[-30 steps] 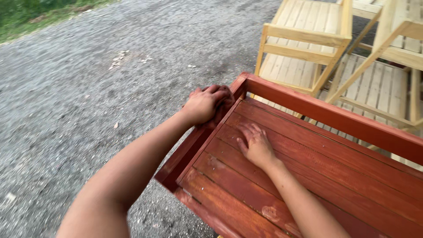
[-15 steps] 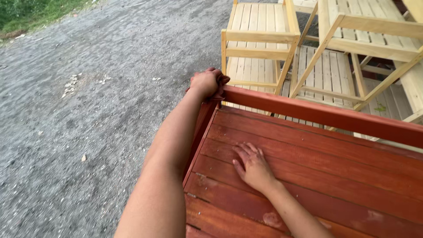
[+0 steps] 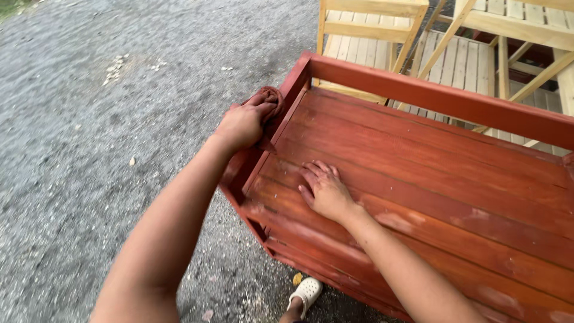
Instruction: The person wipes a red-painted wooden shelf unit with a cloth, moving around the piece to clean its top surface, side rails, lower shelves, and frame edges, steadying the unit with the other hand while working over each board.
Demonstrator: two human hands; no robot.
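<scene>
Red-stained bench (image 3: 454,155) on gravel ground (image 3: 89,149)

We see open slats across the red bench (image 3: 442,173) to the right of the flat right hand (image 3: 326,191). The raised side rail (image 3: 263,149) walls off the left edge, with the left hand (image 3: 242,122) on it. Unpainted wooden furniture (image 3: 371,36) crowds close behind the back rail; gravel ground (image 3: 89,149) lies open leftward.
</scene>
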